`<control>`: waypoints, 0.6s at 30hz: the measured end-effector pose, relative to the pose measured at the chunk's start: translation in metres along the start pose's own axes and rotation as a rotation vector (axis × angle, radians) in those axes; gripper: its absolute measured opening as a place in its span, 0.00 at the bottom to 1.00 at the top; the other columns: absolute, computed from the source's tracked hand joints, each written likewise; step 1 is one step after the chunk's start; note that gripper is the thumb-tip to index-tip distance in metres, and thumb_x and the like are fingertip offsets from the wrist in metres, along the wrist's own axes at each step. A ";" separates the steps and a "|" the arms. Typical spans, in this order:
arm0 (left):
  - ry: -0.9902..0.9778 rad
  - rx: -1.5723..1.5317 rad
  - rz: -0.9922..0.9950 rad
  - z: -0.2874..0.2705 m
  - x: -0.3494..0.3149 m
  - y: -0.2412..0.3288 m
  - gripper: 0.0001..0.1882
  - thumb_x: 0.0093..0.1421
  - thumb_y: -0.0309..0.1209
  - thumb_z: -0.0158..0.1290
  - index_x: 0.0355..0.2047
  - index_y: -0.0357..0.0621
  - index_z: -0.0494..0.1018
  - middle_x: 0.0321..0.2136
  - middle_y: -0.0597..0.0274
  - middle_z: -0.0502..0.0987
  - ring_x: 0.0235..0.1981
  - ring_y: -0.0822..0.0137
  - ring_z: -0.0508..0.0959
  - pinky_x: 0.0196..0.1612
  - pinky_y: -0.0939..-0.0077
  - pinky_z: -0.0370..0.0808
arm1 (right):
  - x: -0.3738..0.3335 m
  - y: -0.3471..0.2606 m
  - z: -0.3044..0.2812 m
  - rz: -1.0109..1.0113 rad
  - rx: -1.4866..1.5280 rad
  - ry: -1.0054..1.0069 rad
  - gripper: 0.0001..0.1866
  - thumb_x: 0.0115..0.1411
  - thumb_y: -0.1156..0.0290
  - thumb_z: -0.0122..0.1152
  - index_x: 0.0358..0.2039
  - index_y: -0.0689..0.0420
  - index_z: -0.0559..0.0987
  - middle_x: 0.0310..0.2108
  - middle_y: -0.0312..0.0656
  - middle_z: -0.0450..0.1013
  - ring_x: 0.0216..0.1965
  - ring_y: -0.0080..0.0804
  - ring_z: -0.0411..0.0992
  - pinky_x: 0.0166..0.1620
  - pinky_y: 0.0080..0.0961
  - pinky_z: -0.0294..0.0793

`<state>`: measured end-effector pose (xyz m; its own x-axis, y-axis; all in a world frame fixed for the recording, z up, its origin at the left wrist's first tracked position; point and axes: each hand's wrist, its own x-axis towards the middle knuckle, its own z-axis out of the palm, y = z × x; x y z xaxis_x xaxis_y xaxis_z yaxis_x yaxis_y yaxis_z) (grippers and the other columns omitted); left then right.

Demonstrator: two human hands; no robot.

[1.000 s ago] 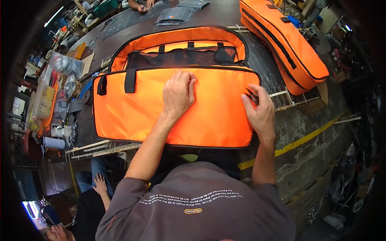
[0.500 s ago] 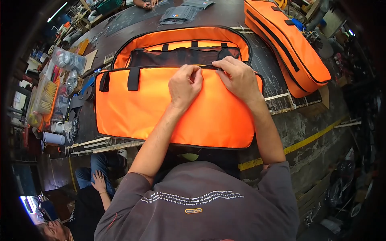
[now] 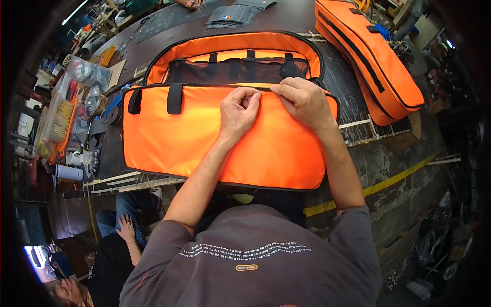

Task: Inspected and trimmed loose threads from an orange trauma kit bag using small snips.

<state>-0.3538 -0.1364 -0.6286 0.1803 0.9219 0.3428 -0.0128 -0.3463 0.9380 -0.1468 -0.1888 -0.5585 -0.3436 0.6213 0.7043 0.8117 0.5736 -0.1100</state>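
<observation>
A large orange bag with black edging lies opened at the table's near edge. Its front flap hangs toward me, and two black straps sit on the flap's left part. Behind the flap, a black mesh pocket shows inside. My left hand is closed, thumb and fingers pinching the black-trimmed upper edge of the flap near its middle. Just right of it, my right hand is closed on the same edge, its fingertips close to the left ones. Whatever small part lies under the fingertips is hidden.
A second orange bag, zipped along its side, lies at the table's right. Grey pouches rest at the back. Plastic bags of parts and a white tumbler crowd the left. Another person sits lower left.
Both hands keep pinching the flap's edge, with the right fingertips slightly lower than before. The bag shifts only slightly in the picture.
</observation>
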 end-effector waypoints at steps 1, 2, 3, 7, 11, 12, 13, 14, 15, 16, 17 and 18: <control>-0.006 -0.012 -0.006 0.000 0.000 -0.001 0.04 0.69 0.25 0.64 0.37 0.36 0.84 0.26 0.78 0.76 0.24 0.85 0.68 0.28 0.83 0.67 | 0.000 0.000 0.000 -0.001 0.002 0.004 0.05 0.63 0.74 0.71 0.39 0.58 0.87 0.32 0.39 0.80 0.34 0.37 0.80 0.36 0.34 0.80; -0.029 -0.010 -0.053 0.000 -0.001 -0.001 0.04 0.69 0.25 0.64 0.37 0.36 0.84 0.26 0.78 0.76 0.24 0.85 0.67 0.28 0.83 0.67 | -0.001 -0.001 0.001 -0.002 0.003 0.004 0.05 0.63 0.74 0.71 0.39 0.58 0.87 0.32 0.39 0.80 0.34 0.37 0.80 0.36 0.34 0.80; -0.012 -0.023 -0.014 -0.001 -0.001 -0.001 0.04 0.69 0.25 0.64 0.37 0.36 0.84 0.26 0.78 0.76 0.24 0.85 0.67 0.28 0.83 0.67 | -0.001 -0.001 0.002 -0.011 0.002 0.006 0.05 0.63 0.74 0.71 0.40 0.58 0.87 0.32 0.39 0.80 0.33 0.37 0.80 0.36 0.34 0.80; -0.016 -0.031 -0.020 0.000 -0.002 -0.001 0.05 0.69 0.26 0.64 0.37 0.36 0.84 0.25 0.78 0.76 0.24 0.85 0.67 0.28 0.84 0.67 | 0.001 -0.002 0.005 -0.058 -0.011 0.037 0.05 0.62 0.73 0.68 0.39 0.57 0.85 0.31 0.38 0.76 0.33 0.37 0.78 0.37 0.36 0.81; -0.028 -0.043 -0.051 0.000 -0.001 0.000 0.05 0.69 0.26 0.64 0.37 0.36 0.84 0.25 0.79 0.76 0.24 0.85 0.67 0.28 0.84 0.67 | 0.001 -0.002 0.003 -0.047 -0.023 0.023 0.06 0.61 0.73 0.68 0.39 0.56 0.85 0.31 0.38 0.77 0.33 0.37 0.79 0.37 0.36 0.81; -0.012 -0.050 -0.020 0.000 -0.001 0.001 0.05 0.69 0.26 0.64 0.37 0.36 0.84 0.25 0.79 0.76 0.24 0.85 0.67 0.28 0.84 0.67 | 0.000 -0.001 0.001 -0.037 -0.010 0.013 0.07 0.61 0.74 0.69 0.40 0.57 0.86 0.32 0.38 0.78 0.33 0.37 0.79 0.37 0.35 0.81; -0.014 -0.047 -0.023 -0.001 -0.001 0.001 0.05 0.69 0.26 0.64 0.37 0.36 0.84 0.25 0.79 0.75 0.24 0.85 0.67 0.28 0.84 0.67 | 0.000 -0.001 0.000 -0.039 0.008 0.030 0.07 0.62 0.75 0.70 0.41 0.58 0.87 0.34 0.38 0.80 0.34 0.38 0.80 0.37 0.34 0.81; -0.031 -0.033 -0.066 -0.001 -0.001 0.001 0.05 0.69 0.26 0.64 0.37 0.36 0.84 0.25 0.79 0.75 0.24 0.86 0.67 0.28 0.84 0.67 | 0.000 -0.001 0.000 -0.027 0.002 0.004 0.07 0.62 0.75 0.70 0.41 0.58 0.87 0.34 0.38 0.80 0.34 0.38 0.80 0.37 0.34 0.81; -0.017 -0.044 -0.027 -0.001 -0.001 0.001 0.05 0.69 0.26 0.64 0.37 0.36 0.84 0.25 0.79 0.75 0.24 0.86 0.67 0.28 0.84 0.67 | 0.000 -0.001 0.000 -0.032 -0.007 -0.001 0.07 0.61 0.75 0.70 0.41 0.58 0.87 0.34 0.39 0.80 0.34 0.38 0.80 0.37 0.34 0.81; -0.018 -0.037 -0.023 -0.001 -0.001 0.001 0.05 0.69 0.26 0.64 0.37 0.36 0.83 0.25 0.79 0.75 0.24 0.85 0.67 0.28 0.84 0.67 | 0.000 -0.001 0.001 -0.037 -0.016 -0.004 0.08 0.61 0.75 0.70 0.41 0.58 0.87 0.34 0.39 0.80 0.34 0.38 0.80 0.37 0.34 0.81; -0.034 -0.020 -0.052 -0.001 -0.002 0.001 0.05 0.69 0.26 0.64 0.37 0.36 0.83 0.25 0.79 0.75 0.24 0.85 0.67 0.28 0.84 0.67 | 0.000 -0.002 0.001 -0.037 -0.016 -0.004 0.08 0.61 0.75 0.70 0.41 0.58 0.87 0.34 0.39 0.80 0.34 0.38 0.80 0.37 0.34 0.81; -0.020 -0.030 -0.019 -0.001 -0.002 0.001 0.05 0.69 0.26 0.64 0.37 0.36 0.83 0.25 0.79 0.75 0.24 0.85 0.67 0.28 0.84 0.67 | 0.000 -0.002 0.002 -0.040 -0.020 0.010 0.07 0.61 0.75 0.69 0.40 0.58 0.86 0.33 0.38 0.79 0.34 0.38 0.80 0.37 0.35 0.81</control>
<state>-0.3547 -0.1380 -0.6282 0.2006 0.9245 0.3242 -0.0389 -0.3231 0.9456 -0.1495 -0.1886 -0.5593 -0.3718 0.5926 0.7146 0.8067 0.5871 -0.0671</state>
